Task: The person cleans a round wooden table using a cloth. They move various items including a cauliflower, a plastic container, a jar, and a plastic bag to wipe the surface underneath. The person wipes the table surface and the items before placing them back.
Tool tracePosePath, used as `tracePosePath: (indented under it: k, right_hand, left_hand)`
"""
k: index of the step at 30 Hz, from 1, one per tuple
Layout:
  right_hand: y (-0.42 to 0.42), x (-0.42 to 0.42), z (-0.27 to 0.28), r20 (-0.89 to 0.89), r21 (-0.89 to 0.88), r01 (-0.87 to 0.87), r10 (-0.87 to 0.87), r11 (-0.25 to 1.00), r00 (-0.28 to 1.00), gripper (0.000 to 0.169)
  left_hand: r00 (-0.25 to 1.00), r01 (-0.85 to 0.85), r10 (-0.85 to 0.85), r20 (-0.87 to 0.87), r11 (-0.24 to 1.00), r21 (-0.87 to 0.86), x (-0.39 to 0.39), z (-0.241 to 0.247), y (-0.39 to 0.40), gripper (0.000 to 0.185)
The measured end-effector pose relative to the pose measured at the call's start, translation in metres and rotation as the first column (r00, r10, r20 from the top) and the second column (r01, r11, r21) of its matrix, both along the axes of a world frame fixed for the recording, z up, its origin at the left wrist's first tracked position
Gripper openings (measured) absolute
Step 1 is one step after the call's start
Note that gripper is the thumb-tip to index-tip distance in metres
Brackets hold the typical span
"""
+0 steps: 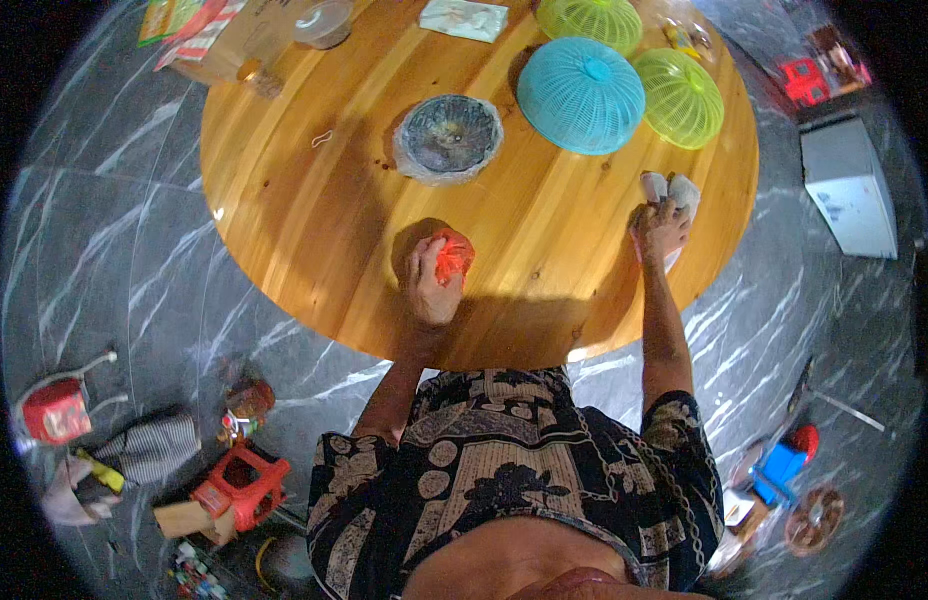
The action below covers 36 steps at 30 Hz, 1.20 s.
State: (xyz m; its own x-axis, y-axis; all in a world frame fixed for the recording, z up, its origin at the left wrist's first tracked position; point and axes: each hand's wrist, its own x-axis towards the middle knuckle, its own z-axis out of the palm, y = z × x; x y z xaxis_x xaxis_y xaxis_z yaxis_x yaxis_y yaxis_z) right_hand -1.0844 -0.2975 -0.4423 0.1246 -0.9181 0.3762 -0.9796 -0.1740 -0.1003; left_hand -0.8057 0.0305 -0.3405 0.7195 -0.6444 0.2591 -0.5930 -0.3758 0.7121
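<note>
My left hand grips a crumpled red plastic bag near the front edge of the round wooden table. What the bag contains, if anything, cannot be seen. Over at the table's right side, my right hand is closed on a white bundle, perhaps cloth or tissue, whose ends stick out beyond the fingers. Farther in, between the hands, a bowl covered in clear plastic film stands on the wood. A few small dark spots lie beside it.
Beyond the bowl are a blue mesh food cover and two yellow-green covers. A white packet, a lidded plastic tub and a small jar are at the far side. A red plastic stool stands on the floor.
</note>
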Motion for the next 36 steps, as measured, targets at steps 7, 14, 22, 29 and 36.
tracePosePath:
  k: [7,14,22,29,36]
  right_hand:
    - [0.123,0.077,0.047,0.17,0.144,-0.65,0.628,0.746,0.759,0.05]
    - [0.139,-0.033,0.07,0.203,0.177,-0.972,0.961,0.152,0.187,0.046]
    - [-0.055,-0.143,0.052,0.144,0.183,-0.905,0.901,0.383,0.41,0.045]
    - [-0.176,-0.18,0.053,0.109,0.079,-0.78,0.773,0.62,0.625,0.044]
    - [-0.142,-0.161,0.022,0.063,-0.03,-0.406,0.407,0.913,0.911,0.047]
  left_hand:
    - [0.994,-0.056,0.06,0.09,0.997,-0.044,-0.043,-0.033,-0.032,0.061]
    - [0.928,-0.145,0.137,0.347,0.989,-0.003,-0.105,-0.016,-0.088,0.063]
    - [0.827,-0.208,0.094,0.554,0.967,0.148,-0.172,-0.055,-0.125,0.066]
    - [0.846,-0.246,0.075,0.528,0.934,0.26,-0.21,-0.011,-0.129,0.086]
    - [0.827,-0.291,0.209,0.522,0.954,0.079,-0.286,-0.023,-0.052,0.067]
